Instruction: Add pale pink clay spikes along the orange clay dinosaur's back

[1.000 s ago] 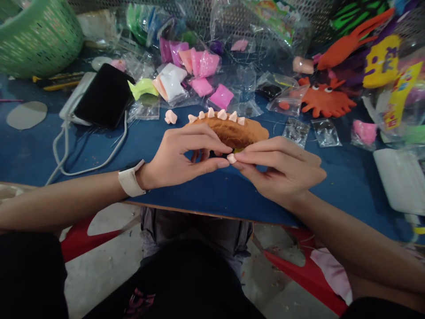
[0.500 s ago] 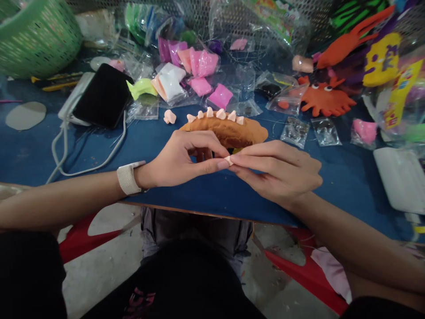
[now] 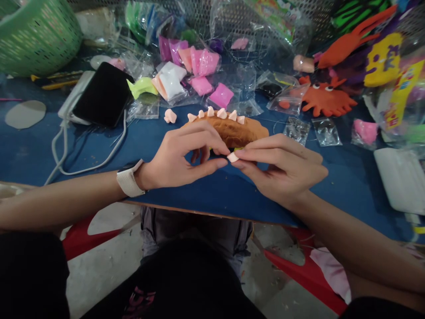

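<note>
A small pale pink piece of modelling clay [image 3: 233, 157] is pinched between the thumb and forefinger of my right hand [image 3: 285, 166]. Close to its left side is my left hand [image 3: 186, 153], thumb and forefinger spread a little apart; the forefinger tip may brush the clay. Behind both hands lies a curved orange-brown clay shape [image 3: 235, 130], its lower part hidden by my fingers. Along its top edge stands a row of pale pink clay spikes [image 3: 222, 113]. A loose lump of pale pink clay [image 3: 170, 116] sits to its left.
Bagged pink clay packets [image 3: 222, 95], a black phone [image 3: 103, 95] and a white cable [image 3: 94, 170] lie on the blue table. An orange clay crab [image 3: 328, 97] is at the right, a white power bank [image 3: 400, 177] nearer. A green basket [image 3: 40, 40] stands back left.
My left thumb and forefinger have parted from the small clay piece, which stays pinched in my right hand. My right hand has shifted slightly to the right.
</note>
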Motion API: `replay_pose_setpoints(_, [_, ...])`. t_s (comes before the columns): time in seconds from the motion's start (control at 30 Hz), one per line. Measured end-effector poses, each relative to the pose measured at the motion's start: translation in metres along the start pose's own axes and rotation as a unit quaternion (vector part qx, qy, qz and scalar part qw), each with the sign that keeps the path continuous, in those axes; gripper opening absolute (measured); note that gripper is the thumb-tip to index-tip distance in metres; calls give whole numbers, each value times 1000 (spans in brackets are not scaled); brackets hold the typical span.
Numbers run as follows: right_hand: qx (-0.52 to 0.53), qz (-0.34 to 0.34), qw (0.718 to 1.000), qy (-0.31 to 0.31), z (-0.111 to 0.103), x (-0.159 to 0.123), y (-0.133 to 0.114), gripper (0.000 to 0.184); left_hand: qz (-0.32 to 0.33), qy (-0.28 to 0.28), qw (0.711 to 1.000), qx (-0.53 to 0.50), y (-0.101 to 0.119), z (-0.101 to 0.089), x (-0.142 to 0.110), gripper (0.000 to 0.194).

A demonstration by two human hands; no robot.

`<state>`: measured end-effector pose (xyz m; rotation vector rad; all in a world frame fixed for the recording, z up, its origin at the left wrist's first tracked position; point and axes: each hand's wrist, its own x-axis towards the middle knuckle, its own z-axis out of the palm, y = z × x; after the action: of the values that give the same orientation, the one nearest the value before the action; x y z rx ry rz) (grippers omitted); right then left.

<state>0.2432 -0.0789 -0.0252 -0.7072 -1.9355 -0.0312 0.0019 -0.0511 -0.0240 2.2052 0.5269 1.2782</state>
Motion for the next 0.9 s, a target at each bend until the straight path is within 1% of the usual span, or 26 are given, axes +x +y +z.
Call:
replay_pose_setpoints(0.03, [1, 1, 1000, 2, 1, 0, 1, 15, 21, 9, 1000, 22, -1, 0, 0, 8])
replay_pose_setpoints(0.1, [2, 1, 1000, -3, 1, 0, 2, 16, 38, 15, 998, 56, -2, -1, -1, 6])
replay_pose_setpoints(0.23, [21, -4, 1000, -15, 0, 0, 2, 22, 30, 4, 995, 94, -3, -1, -3, 10])
replay_pose_setpoints(0.3, [25, -5, 1000, -16, 0, 0, 2, 25, 38, 2, 994, 103, -3, -2, -4, 9])
replay_pose_setpoints(0.43, [16, -8, 1000, -8, 1, 1, 3, 22, 49, 0, 992, 120, -3, -1, -5, 11])
replay_pose_setpoints(0.6, [18, -7, 1000, 10, 3, 0, 2, 17, 78, 12, 990, 119, -4, 1, -6, 8])
replay_pose_setpoints(0.73, [0, 3, 1000, 7, 4, 0, 0, 9, 60, 4, 992, 115, -3, 1, -6, 9])
replay_pose_setpoints(0.83, [-2, -2, 1000, 13, 4, 0, 1, 10, 47, 4, 992, 114, -2, 0, -5, 10])
replay_pose_setpoints(0.9, [2, -8, 1000, 8, 3, 0, 1, 12, 61, 10, 992, 107, -3, 0, -4, 7])
